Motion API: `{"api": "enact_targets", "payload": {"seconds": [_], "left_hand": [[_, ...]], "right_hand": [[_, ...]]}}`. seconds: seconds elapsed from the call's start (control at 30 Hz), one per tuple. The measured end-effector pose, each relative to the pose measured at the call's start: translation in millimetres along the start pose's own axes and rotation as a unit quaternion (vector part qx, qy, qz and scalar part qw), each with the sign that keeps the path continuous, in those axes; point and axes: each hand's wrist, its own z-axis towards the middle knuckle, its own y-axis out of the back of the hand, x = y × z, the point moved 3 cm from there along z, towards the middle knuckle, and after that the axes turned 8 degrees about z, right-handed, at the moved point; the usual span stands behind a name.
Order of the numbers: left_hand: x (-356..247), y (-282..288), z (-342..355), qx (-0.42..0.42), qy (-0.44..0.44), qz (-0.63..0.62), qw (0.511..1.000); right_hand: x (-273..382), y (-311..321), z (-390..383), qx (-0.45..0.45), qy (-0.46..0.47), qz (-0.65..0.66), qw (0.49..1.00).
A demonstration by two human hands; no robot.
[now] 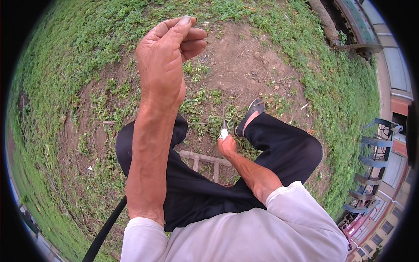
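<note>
My left hand (170,48) is raised high in the upper middle, its thumb and index finger pressed together and the other fingers curled; whatever they hold, if anything, is too small to make out. My right hand (227,145) grips the white handle (224,133) of a tool with a long, thin metal shaft (224,114) pointing forward at the cut weeds (196,105) on the ground between my feet. My right foot (253,111), in a dark shoe, rests right of the shaft.
A wooden frame (200,156) lies between my black-trousered legs. Bare soil (244,52) is ahead, with low green plants (56,56) around it. Rusty metal machinery (355,30) stands at the upper right, blue curved metal parts (373,142) at the right, before a building wall (395,74).
</note>
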Motion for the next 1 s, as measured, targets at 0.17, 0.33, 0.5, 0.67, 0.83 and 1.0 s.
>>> {"api": "enact_targets", "payload": {"seconds": [0.17,0.33,0.5,0.67,0.83,1.0], "left_hand": [[4.8,0.7,-1.9,0.005,0.002,-0.007,1.0],[0.2,3.2,-2.8,0.004,-0.003,0.001,1.0],[1.4,7.4,-1.7,-0.001,0.003,-0.001,1.0],[0.6,-0.8,-2.6,0.005,-0.003,-0.004,1.0],[-1.0,5.4,-2.6,0.008,-0.01,0.0,1.0],[0.5,6.2,-0.5,-0.001,0.001,0.004,1.0]], "right_hand": [[7.6,-6.2,-6.6,0.016,-0.009,0.021,1.0],[29.6,12.9,35.1,-0.121,0.065,0.094,0.986],[-9.6,10.8,17.6,-0.045,0.04,-0.001,0.998],[-1.1,-5.4,-2.6,-0.015,0.033,-0.001,0.999],[20.2,13.5,29.0,-0.115,0.046,0.099,0.987],[1.6,19.6,20.4,-0.046,0.022,0.003,0.999]]}}
